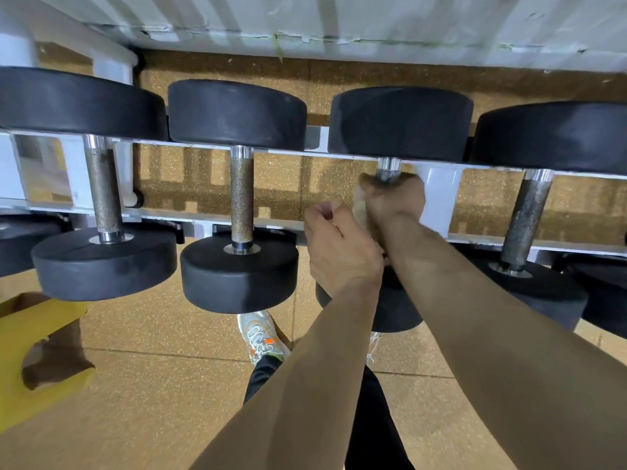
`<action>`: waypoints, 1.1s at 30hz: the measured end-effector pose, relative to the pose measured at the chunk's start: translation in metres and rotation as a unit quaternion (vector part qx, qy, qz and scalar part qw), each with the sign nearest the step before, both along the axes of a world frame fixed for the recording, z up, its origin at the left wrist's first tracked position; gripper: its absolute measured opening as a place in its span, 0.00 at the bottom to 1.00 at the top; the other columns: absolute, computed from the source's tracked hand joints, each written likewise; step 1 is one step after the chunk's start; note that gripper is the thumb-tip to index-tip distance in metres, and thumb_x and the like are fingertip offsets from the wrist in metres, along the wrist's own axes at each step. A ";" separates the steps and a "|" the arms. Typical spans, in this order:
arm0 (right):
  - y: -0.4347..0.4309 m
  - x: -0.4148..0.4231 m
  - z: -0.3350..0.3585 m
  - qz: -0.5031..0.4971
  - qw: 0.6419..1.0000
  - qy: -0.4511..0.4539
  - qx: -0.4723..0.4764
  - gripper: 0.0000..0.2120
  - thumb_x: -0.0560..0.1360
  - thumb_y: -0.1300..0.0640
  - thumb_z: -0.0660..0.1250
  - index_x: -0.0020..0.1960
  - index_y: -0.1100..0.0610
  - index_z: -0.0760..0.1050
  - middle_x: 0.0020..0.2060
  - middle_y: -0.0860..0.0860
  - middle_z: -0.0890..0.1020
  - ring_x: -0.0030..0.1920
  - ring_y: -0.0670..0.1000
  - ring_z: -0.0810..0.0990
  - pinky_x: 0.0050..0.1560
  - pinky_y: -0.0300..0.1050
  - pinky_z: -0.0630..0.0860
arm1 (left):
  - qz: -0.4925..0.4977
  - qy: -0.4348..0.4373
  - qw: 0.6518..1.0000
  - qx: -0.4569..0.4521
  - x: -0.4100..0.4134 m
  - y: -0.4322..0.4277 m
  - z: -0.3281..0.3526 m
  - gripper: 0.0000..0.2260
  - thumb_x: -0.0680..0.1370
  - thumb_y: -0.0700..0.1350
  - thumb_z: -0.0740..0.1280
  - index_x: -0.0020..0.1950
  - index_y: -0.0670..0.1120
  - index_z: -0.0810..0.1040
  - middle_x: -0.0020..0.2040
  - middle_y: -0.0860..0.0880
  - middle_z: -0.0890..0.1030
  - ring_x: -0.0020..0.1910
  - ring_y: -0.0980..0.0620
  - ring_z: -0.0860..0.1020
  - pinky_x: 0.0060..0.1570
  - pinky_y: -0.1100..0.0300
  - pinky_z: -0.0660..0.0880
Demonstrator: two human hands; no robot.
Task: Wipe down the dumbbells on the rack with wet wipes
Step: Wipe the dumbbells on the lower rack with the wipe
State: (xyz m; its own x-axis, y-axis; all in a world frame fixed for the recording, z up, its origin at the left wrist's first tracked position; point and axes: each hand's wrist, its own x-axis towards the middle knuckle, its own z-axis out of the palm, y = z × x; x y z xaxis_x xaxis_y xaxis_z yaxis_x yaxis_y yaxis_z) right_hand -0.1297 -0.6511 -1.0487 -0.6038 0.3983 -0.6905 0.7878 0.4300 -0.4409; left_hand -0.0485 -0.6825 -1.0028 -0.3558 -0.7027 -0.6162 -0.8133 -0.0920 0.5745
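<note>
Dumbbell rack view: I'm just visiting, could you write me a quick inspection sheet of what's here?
Surface: white rack carrying a row of black dumbbells.
Job's things: beige wipe wrapped round the handle of the third dumbbell.
Clutter: yellow cardboard box on the floor, left.
Hands: right hand grips the wipe on the handle; left hand curled beside it, hold unclear.
Cables: nothing seen.
Surroundings: speckled tan floor, white wall, the person's shoe below the rack.

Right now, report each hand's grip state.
Left grip: fingers curled; whether it holds anything cannot be told.
Right grip: closed round a crumpled beige wet wipe on the knurled steel dumbbell handle.
</note>
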 end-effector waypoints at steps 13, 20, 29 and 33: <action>0.051 0.025 0.019 0.075 0.919 -0.117 -0.369 0.13 0.73 0.56 0.77 0.48 0.64 0.80 0.34 0.53 0.83 0.34 0.50 0.83 0.34 0.41 0.77 | -0.021 -0.004 1.000 0.010 0.001 0.000 0.001 0.11 0.82 0.58 0.52 0.54 0.55 0.70 0.55 0.53 0.79 0.53 0.47 0.77 0.54 0.48 0.69; 0.024 0.030 0.001 0.172 0.983 -0.062 -0.020 0.15 0.70 0.48 0.76 0.35 0.55 0.75 0.28 0.47 0.77 0.31 0.47 0.76 0.25 0.35 0.66 | -0.021 -0.006 1.000 0.000 0.000 -0.001 0.001 0.12 0.82 0.59 0.53 0.55 0.55 0.70 0.56 0.50 0.79 0.54 0.46 0.77 0.58 0.46 0.71; 0.004 -0.010 0.011 -0.006 0.998 0.058 -0.035 0.13 0.71 0.50 0.76 0.37 0.53 0.73 0.35 0.46 0.79 0.38 0.48 0.79 0.37 0.37 0.72 | -0.025 -0.021 0.999 -0.004 -0.001 -0.001 0.000 0.14 0.83 0.59 0.52 0.56 0.52 0.72 0.56 0.52 0.78 0.54 0.46 0.77 0.57 0.47 0.70; 0.025 0.003 0.013 0.002 0.951 0.012 -0.308 0.09 0.73 0.55 0.77 0.39 0.56 0.79 0.36 0.52 0.82 0.38 0.50 0.82 0.40 0.40 0.77 | -0.032 -0.020 0.999 0.003 -0.002 -0.001 0.002 0.15 0.83 0.58 0.53 0.58 0.51 0.72 0.58 0.52 0.77 0.54 0.47 0.76 0.54 0.50 0.67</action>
